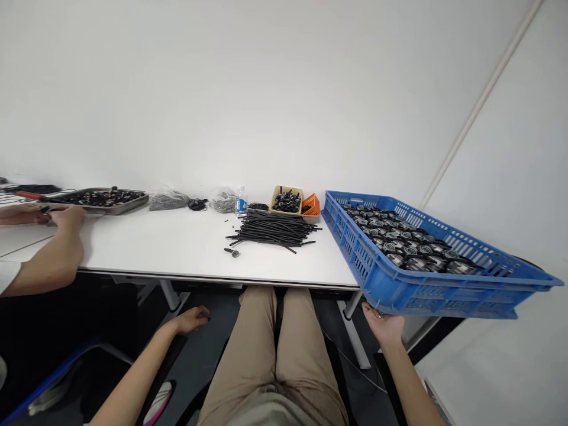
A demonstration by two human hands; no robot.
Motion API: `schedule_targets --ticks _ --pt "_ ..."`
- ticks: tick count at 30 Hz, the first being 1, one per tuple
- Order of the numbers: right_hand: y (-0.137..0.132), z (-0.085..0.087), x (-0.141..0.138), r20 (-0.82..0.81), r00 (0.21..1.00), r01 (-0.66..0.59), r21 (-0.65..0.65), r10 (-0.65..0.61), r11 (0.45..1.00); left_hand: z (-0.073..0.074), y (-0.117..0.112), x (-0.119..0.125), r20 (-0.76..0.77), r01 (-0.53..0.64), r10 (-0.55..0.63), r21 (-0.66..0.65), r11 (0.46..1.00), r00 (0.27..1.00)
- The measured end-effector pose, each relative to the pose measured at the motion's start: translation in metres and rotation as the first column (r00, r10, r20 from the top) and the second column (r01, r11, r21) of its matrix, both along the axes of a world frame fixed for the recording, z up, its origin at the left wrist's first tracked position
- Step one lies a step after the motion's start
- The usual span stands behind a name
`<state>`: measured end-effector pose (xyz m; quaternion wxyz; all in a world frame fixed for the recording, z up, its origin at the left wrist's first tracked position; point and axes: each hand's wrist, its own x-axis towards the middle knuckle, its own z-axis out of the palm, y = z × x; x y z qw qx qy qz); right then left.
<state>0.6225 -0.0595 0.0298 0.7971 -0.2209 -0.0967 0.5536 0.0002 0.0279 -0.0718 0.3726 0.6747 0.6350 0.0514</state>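
Observation:
My right hand (385,324) grips the near bottom edge of a blue plastic crate (377,278) filled with several black round parts (402,242). The crate hangs tilted over the right end of the white table (177,248), its far corner over the tabletop. My left hand (193,319) rests below the table edge with fingers loosely curled, holding nothing, beside my legs in tan trousers.
A pile of black tubes (273,229) lies mid-table, behind it a beige bin (287,200), an orange bin (311,205) and a small bottle (240,202). At the left, another person's hands (53,216) work by a metal tray of parts (104,199). Plastic bags (167,200) lie nearby.

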Motion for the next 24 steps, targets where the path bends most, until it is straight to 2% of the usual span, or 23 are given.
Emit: schedule_targets --ticks 6,24 --pt "-0.0025 0.0028 -0.0031 0.004 1.0 -0.014 0.035 0.014 0.999 -0.0013 0.0003 0.0001 -0.004 0.003 -0.003 0.005 1.0 1.0" --pt "-0.0006 0.0004 -0.0012 0.024 1.0 -0.001 -0.001 0.001 1.0 0.0004 -0.0001 0.0015 -0.023 0.012 -0.012 0.004 1.0 1.0"
